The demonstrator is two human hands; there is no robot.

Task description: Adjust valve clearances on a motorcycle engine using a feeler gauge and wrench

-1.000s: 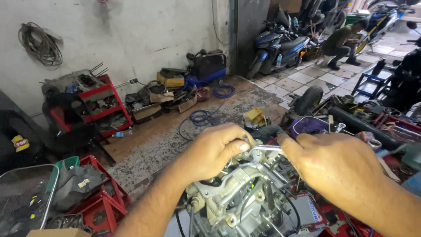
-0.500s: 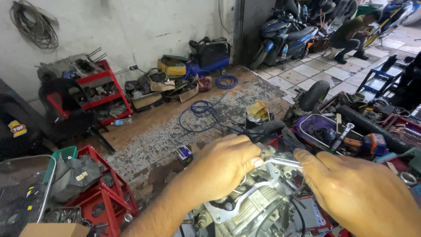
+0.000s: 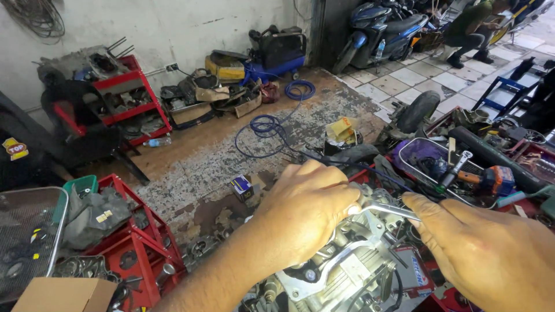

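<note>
At the far left a wire mesh basket (image 3: 26, 231) sits beside a red metal rack (image 3: 136, 242) loaded with grey parts, and a cardboard box (image 3: 63, 294) shows at the bottom edge. Further back, a blue hose (image 3: 272, 124) coils on the worn floor (image 3: 191, 162). The left hand (image 3: 300, 214) rests curled over the top of a silver engine (image 3: 347, 271), its fingers closed on one end of a slim metal wrench (image 3: 384, 209) lying across the engine's top. The right hand (image 3: 491, 254) pinches the wrench's other end between thumb and forefinger. Behind it, a tray (image 3: 428, 173) holds a purple cloth, near an orange cordless drill (image 3: 491, 178).
</note>
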